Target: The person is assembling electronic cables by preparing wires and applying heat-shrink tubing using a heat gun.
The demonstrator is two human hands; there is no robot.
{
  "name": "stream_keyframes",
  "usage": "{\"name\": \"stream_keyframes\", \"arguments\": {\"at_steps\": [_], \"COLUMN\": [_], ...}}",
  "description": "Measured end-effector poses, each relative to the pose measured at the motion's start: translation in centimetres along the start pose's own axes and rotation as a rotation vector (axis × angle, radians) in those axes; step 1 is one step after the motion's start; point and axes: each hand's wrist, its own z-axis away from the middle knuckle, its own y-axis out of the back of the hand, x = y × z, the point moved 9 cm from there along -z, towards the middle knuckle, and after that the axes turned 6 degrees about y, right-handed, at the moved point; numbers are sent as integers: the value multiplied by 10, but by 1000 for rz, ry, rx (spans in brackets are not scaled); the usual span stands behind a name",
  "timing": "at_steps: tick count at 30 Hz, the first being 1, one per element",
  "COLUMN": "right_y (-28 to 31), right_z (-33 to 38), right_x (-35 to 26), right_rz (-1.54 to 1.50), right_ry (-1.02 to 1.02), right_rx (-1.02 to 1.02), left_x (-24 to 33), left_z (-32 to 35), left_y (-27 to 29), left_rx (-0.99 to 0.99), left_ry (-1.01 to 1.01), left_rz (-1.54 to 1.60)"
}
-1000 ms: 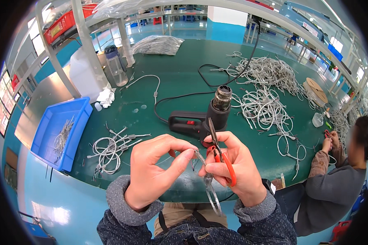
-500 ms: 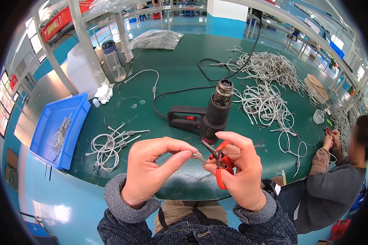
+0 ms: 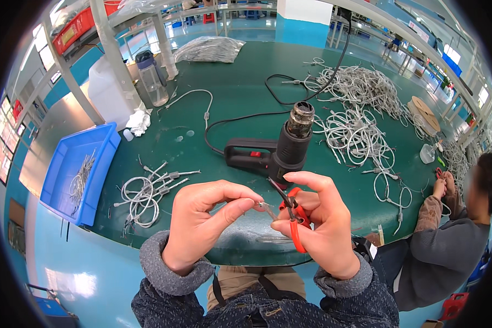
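In the head view, low at centre, the left hand (image 3: 205,224) pinches the end of a cable (image 3: 269,211) between thumb and forefinger; the right hand (image 3: 325,232), just beside it, grips the cable with thumb and fingers and carries red-handled scissors (image 3: 293,214), blades slanting toward the upper left; a second ago those blades stood upright above the fingers, and the cable dangled over the near edge of the green table (image 3: 240,71), a spot it has since left; the pinch itself is unchanged. Beyond the hands, at mid-frame, a heat gun (image 3: 291,146) rests as before; a small bunch of cables (image 3: 145,197) lies left of the hands, near a blue tray (image 3: 81,175); a larger pile (image 3: 361,90) fills the upper right; a co-worker (image 3: 445,254) sits at far right.
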Motion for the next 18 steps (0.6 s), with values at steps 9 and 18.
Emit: {"name": "stream_keyframes", "arguments": {"at_steps": [9,18], "right_y": [5,-15], "right_z": [-3,-4], "right_x": [9,9], "right_rz": [-58,-131], "right_ry": [-59,-71], "right_rx": [19,45], "left_x": [-25,-34], "left_z": [0,38], "left_y": [-6,-51], "left_rx": [31,-238], "left_ry": [-81,-81], "left_rz": [-78,-84]}}
